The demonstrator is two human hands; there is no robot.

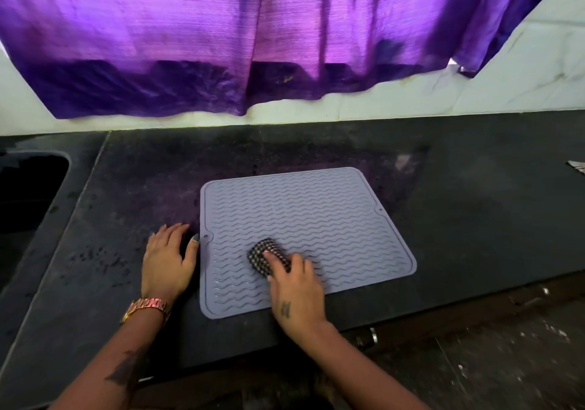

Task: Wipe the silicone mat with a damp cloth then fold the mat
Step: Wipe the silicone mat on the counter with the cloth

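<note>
Forearms: two bare arms reach in from the near edge; a gold watch (146,309) sits on the left wrist.
Right hand (296,286): fingers curled over a bunched, dark checked cloth (267,256), pressing it onto the mat.
Left hand (167,259): flat and relaxed on the counter, thumb touching the mat's left edge, holding nothing.
Mat (304,235): grey silicone, wavy ridges, lying flat; long axis runs left to right, slightly skewed.
Room: bare dark counter (474,219) on all sides, widest on the right.
Surroundings: sink (28,188) at far left; purple curtain (221,45) on the white wall behind.
</note>
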